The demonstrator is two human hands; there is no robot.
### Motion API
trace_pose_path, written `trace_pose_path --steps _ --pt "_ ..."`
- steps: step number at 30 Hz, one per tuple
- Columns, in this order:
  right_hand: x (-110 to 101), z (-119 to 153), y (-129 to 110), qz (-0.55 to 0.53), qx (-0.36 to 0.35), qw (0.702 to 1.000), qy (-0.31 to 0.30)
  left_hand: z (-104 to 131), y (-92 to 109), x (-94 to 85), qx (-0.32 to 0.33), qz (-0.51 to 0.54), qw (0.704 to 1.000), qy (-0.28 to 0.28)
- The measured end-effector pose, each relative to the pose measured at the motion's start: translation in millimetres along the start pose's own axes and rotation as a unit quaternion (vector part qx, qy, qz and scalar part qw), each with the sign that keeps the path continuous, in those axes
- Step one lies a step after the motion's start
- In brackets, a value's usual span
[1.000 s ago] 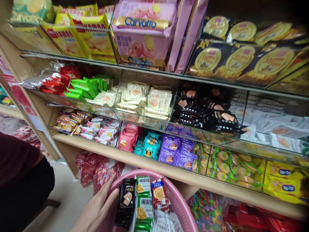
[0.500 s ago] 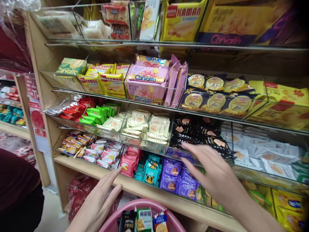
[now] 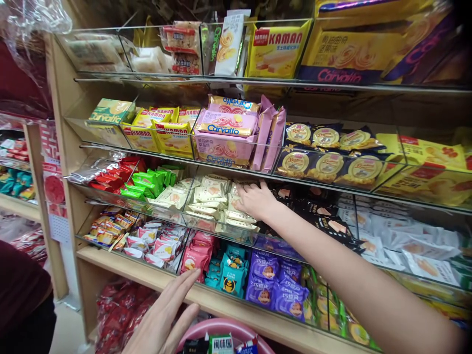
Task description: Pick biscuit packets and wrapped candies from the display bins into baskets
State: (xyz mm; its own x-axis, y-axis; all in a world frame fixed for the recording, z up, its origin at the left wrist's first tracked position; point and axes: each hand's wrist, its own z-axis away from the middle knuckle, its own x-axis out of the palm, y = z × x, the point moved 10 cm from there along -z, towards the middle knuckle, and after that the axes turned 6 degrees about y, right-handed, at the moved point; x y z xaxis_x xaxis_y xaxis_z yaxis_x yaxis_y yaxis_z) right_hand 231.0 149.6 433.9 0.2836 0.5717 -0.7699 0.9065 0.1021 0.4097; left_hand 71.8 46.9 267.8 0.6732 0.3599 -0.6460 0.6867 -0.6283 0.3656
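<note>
Two hands — right (image 3: 254, 199) on cream packets (image 3: 241, 209), left (image 3: 165, 319) by one pink basket (image 3: 221, 329).

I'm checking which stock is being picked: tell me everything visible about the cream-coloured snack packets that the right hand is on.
The cream-coloured snack packets are small, flat, glossy plastic-looking wrappers, each printed with an orange-pink snack picture. They lie loosely piled and overlapping in a clear-walled compartment, second shelf from the bottom, between green packets and black packets. The right hand rests on the rightmost pile.

Right hand (image 3: 255, 200) on cream packets (image 3: 241, 209); basket (image 3: 224, 328) below
</note>
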Motion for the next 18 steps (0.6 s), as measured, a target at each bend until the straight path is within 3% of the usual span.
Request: trace_pose_path --steps 5,11,18 --pt "5 -5 1 -0.02 0.018 1.0 -0.014 1 1 2.3 0.007 -0.001 1.0 -0.008" --pt "-6 -3 -2 -0.015 0.02 0.999 0.044 3 7 3.4 0.022 0.001 1.0 -0.006" --pt "-8 -9 1 -0.022 0.027 0.999 0.007 5 6 6.3 0.023 0.001 1.0 -0.006"
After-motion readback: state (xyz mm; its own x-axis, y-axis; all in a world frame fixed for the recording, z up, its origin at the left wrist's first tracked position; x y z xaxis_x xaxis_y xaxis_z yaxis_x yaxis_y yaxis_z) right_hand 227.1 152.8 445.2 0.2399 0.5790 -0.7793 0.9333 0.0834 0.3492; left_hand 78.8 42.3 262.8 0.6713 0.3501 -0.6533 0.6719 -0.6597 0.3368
